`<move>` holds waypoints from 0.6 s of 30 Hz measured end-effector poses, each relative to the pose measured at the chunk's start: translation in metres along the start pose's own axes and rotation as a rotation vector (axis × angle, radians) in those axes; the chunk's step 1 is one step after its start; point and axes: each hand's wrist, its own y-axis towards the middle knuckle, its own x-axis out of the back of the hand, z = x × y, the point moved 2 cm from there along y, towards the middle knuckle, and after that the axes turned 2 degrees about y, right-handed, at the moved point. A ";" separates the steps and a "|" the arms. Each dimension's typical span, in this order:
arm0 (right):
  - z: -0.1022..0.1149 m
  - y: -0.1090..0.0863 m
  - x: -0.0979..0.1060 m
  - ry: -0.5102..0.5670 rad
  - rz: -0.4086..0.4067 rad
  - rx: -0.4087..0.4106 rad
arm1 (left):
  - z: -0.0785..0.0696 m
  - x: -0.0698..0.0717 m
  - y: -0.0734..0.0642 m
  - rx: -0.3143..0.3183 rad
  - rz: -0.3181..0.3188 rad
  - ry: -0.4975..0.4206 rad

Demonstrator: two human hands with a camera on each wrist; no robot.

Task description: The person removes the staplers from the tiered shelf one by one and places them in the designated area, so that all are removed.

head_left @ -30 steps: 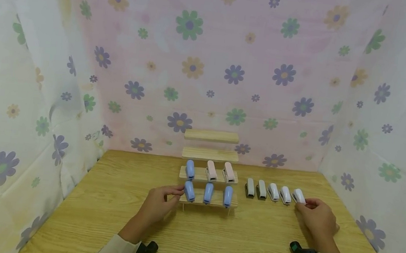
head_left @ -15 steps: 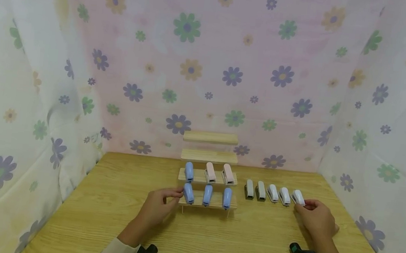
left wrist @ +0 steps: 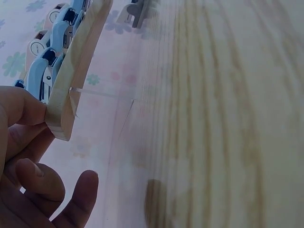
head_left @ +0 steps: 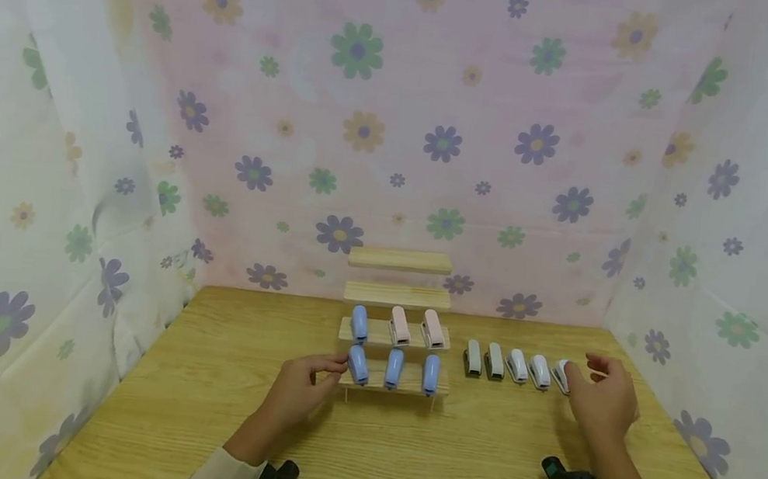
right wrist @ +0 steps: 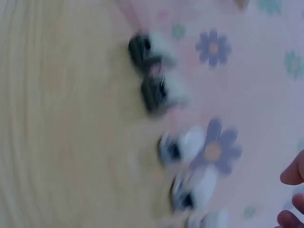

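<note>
My left hand (head_left: 303, 389) holds the left end of the stand's lowest wooden shelf (left wrist: 64, 111), right beside a tilted blue mini stapler (head_left: 358, 365). Two more blue staplers stand along that shelf. On the tier above are a blue stapler (head_left: 359, 323) and two pink staplers (head_left: 399, 325). To the right, my right hand (head_left: 604, 399) is at the outermost white stapler (head_left: 560, 375) of a row on the table, partly covering it in the head view. Its fingers are spread apart with nothing between them; in the right wrist view the fingertips (right wrist: 295, 172) are away from the staplers.
The row also has two grey staplers (head_left: 484, 358) at its left end and two white staplers (head_left: 528, 369) in the middle. The stand's two upper tiers (head_left: 401, 259) are bare wood. Flowered cloth (head_left: 393, 154) surrounds the wooden table (head_left: 445, 464) at the back and sides.
My right hand has come off the outermost white stapler; its fingers have lifted and parted. The left hand stays at the shelf end, and the staplers keep their places.
</note>
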 end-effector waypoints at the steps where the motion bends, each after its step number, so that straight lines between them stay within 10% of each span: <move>1: 0.011 -0.003 -0.001 0.018 -0.019 0.046 | 0.000 0.000 0.000 0.003 0.000 -0.001; 8: 0.086 -0.032 -0.016 0.050 0.083 0.298 | -0.005 -0.001 0.001 -0.008 -0.009 0.003; 18: 0.133 -0.055 -0.068 0.101 0.355 0.281 | -0.002 0.000 0.000 0.003 -0.001 0.007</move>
